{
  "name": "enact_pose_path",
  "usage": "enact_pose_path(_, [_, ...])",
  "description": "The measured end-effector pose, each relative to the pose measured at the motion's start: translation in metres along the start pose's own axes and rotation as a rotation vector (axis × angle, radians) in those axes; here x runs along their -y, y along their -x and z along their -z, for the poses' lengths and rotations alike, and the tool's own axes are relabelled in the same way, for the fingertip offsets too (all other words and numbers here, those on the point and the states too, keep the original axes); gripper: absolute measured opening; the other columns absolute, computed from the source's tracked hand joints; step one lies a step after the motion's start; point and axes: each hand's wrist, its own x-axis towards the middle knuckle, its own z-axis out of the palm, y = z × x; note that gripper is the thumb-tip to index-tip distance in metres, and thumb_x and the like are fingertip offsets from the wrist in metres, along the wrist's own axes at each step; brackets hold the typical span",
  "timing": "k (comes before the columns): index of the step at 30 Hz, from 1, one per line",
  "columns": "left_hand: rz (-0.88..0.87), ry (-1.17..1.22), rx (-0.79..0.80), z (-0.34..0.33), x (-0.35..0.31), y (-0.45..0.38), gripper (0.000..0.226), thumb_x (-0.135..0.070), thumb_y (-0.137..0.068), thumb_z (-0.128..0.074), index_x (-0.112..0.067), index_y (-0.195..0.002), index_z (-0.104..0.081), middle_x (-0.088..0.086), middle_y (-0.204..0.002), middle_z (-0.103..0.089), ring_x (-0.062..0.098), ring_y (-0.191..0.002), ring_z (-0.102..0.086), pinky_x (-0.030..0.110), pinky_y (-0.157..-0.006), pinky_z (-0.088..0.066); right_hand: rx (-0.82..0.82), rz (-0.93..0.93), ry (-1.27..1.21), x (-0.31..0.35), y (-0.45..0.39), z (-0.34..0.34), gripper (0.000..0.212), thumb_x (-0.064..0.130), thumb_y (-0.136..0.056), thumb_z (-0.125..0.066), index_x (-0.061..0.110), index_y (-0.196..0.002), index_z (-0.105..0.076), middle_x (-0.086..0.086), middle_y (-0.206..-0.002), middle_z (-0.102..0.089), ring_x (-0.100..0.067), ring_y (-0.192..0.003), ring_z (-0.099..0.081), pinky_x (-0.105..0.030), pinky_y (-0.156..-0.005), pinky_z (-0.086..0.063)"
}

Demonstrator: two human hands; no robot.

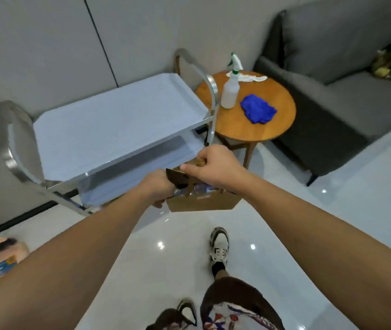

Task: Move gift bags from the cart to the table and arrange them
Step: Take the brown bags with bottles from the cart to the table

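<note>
Head view of a transfer in mid-carry. A brown paper gift bag [201, 202] hangs in the air over the pale floor [308, 234], just in front of the lower shelf of the steel cart [118, 120] and short of the round wooden bench [268, 125]. The right hand [216, 166] has its fingers curled round the bag's twisted handles at the top; the left hand [158, 186] grips the near-left edge of the bag, where a dark flap or second dark item shows, though what that item is cannot be told. Blue-and-white contents are visible inside the open mouth of the bag. Both cart shelves show only bare surface in this view, which suggests that this is the last bag to leave the cart, or the only one. No gift bag stands on the bench, which carries a spray bottle [229, 91], a crumpled blue cloth [257, 111] and a white cloth [252, 77] at its far rim. Judged from this, the lifting step is done; the carry to the bench, the setting down and the arranging all remain. A grey sofa [346, 86] stands beyond the bench.
</note>
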Motion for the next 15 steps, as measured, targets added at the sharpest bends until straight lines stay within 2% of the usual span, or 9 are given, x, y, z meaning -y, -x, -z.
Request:
enact_pose_path(2, [-0.097,-0.067,-0.003,-0.01,-0.043,0.016,0.017,-0.017,-0.087,-0.057,-0.016,-0.103,-0.063,0.011,-0.096,-0.07,0.026,-0.079,-0.07,0.034,-0.058,-0.062,-0.115,-0.045,-0.023,-0.012,0.031,0.038,0.052,0.052,-0.088,-0.07,0.013,-0.058,-0.052,0.002,-0.05,-0.041,-0.01,-0.045,-0.038,-0.024,-0.046,-0.032])
enact_pose_path(5, [-0.248,-0.212,-0.032,-0.038,-0.112,0.043,0.008,-0.015,-0.092,-0.054,-0.016,-0.098,-0.058,0.011,-0.094,-0.065,0.024,-0.076,-0.067,0.033,-0.057,-0.059,-0.268,-0.127,-0.05,-0.038,0.08,0.091,0.058,0.054,-0.09,-0.066,0.0,-0.069,-0.061,-0.004,-0.056,-0.044,-0.016,-0.051,-0.041,-0.034,-0.053,-0.035])
enact_pose_path(9, [-0.413,-0.384,-0.054,-0.108,-0.204,0.079,0.002,-0.015,-0.095,-0.056,-0.016,-0.095,-0.058,0.009,-0.091,-0.064,0.023,-0.079,-0.068,0.038,-0.072,-0.063,-0.454,-0.289,-0.033,-0.083,0.162,0.154,0.052,0.055,-0.09,-0.066,0.011,-0.063,-0.055,-0.001,-0.055,-0.042,-0.016,-0.052,-0.043,-0.033,-0.053,-0.037])
enact_pose_path(12, [-0.545,-0.483,-0.01,-0.179,-0.265,0.106,0.005,-0.018,-0.097,-0.056,-0.015,-0.094,-0.059,0.008,-0.086,-0.066,0.021,-0.074,-0.07,0.035,-0.07,-0.063,-0.568,-0.414,-0.019,-0.124,0.232,0.193,0.048,0.054,-0.093,-0.064,0.015,-0.064,-0.059,0.002,-0.055,-0.052,-0.01,-0.053,-0.051,-0.024,-0.052,-0.04])
enact_pose_path(15, [-0.724,-0.599,0.017,-0.262,-0.323,0.141,0.01,-0.021,-0.099,-0.057,-0.018,-0.089,-0.057,0.005,-0.084,-0.065,0.018,-0.073,-0.068,0.03,-0.066,-0.06,-0.689,-0.546,-0.017,-0.171,0.303,0.228,0.048,0.055,-0.093,-0.062,0.019,-0.063,-0.061,0.002,-0.058,-0.055,-0.012,-0.058,-0.058,-0.023,-0.056,-0.041])
